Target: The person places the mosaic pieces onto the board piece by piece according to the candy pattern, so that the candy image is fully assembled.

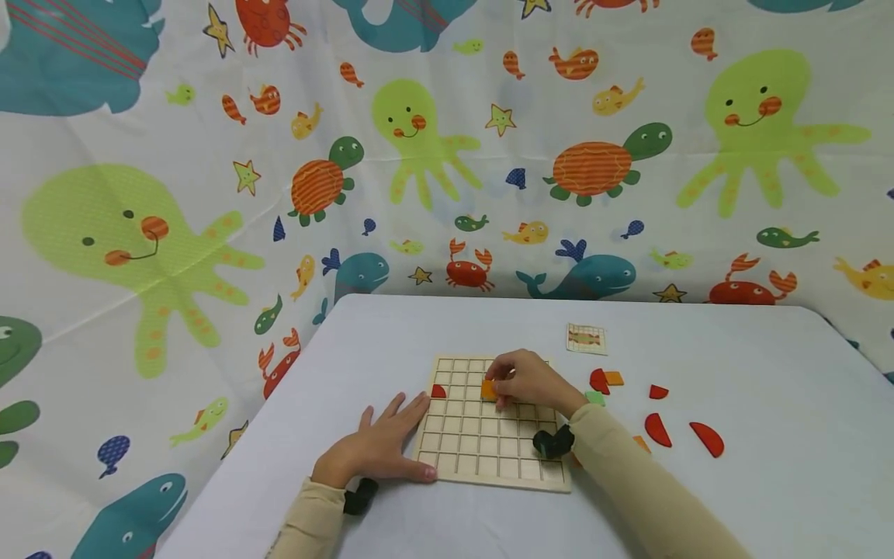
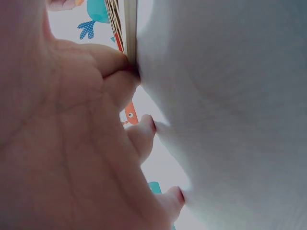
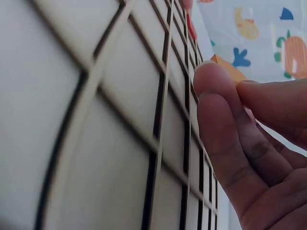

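Note:
A pale wooden grid board [image 1: 482,446] with square cells lies on the white table. My right hand [image 1: 527,380] pinches an orange square tile [image 1: 488,390] between thumb and fingers, over the upper middle of the board; the tile [image 3: 230,69] also shows at the fingertips in the right wrist view. Against the board's left edge rests my left hand [image 1: 380,444], its fingers spread on the table and its thumb by the lower left corner. That hand [image 2: 81,129] touches the board's side in the left wrist view. One red piece [image 1: 438,391] sits in a cell at the board's left edge.
Right of the board lie several red pieces [image 1: 707,439], an orange tile [image 1: 614,378] and a green piece [image 1: 595,397]; the right forearm partly hides others. A small pattern card [image 1: 587,339] lies behind the board. Sea-animal cloth [image 1: 447,233] hangs beyond the table.

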Tool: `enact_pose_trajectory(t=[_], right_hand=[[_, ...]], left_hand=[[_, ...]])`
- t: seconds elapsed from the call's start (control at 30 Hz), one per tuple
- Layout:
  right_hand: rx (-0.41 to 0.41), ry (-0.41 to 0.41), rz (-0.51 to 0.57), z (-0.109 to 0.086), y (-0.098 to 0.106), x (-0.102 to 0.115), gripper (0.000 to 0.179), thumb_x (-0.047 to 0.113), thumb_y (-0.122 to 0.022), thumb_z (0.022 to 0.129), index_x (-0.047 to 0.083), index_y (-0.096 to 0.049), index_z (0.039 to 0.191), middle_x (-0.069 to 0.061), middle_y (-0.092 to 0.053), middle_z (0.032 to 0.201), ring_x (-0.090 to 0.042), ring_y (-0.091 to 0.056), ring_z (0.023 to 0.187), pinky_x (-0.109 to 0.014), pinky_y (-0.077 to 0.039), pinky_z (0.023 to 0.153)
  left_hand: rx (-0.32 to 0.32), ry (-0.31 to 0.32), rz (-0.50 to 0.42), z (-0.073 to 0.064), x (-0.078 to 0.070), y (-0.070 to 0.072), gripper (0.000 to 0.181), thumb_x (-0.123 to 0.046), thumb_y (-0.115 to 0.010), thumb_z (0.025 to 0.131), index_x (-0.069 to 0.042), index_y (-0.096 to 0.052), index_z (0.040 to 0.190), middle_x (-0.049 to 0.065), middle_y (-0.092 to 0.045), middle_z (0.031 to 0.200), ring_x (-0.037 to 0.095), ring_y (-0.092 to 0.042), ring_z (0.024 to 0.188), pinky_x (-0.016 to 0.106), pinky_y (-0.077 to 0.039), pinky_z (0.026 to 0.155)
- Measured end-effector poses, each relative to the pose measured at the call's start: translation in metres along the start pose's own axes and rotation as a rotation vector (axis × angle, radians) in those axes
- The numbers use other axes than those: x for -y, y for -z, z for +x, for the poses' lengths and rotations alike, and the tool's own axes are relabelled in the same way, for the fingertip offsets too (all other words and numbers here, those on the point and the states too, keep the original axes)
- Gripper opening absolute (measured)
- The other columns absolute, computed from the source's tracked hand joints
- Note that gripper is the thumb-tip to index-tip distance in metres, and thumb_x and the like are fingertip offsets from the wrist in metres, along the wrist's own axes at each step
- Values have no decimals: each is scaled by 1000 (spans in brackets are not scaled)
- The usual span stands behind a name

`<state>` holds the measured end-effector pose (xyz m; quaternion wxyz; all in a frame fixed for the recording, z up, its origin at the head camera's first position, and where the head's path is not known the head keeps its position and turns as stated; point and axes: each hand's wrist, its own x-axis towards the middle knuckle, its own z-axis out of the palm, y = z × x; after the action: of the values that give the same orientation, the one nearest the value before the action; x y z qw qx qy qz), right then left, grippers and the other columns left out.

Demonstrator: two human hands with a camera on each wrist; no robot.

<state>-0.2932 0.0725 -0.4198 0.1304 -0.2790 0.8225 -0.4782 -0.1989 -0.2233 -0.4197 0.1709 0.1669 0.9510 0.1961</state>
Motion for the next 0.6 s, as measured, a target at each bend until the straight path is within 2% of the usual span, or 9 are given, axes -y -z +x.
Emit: enact_pose_trajectory(t=[0.2,0.6], right_hand=[[17,6,52,5,-13,6,4,-1,-71,100,-2,-72,104,-6,-68,89,-19,-71,70,-31,-62,71],[31,6,62,19,-34,21,5,4,-74,100,0,-72,100,-4,-67,86,-20,-68,71,-29,-61,71]], left_hand=[[12,4,-1,2,0,-3,121,-60,-88,82,-9,-24,171,6,-22,178,39,-8,163,78,-1,121],[19,0,-15,5,4,-1,120,-58,-88,82,-10,-24,171,8,-22,177,41,-7,163,79,2,120]])
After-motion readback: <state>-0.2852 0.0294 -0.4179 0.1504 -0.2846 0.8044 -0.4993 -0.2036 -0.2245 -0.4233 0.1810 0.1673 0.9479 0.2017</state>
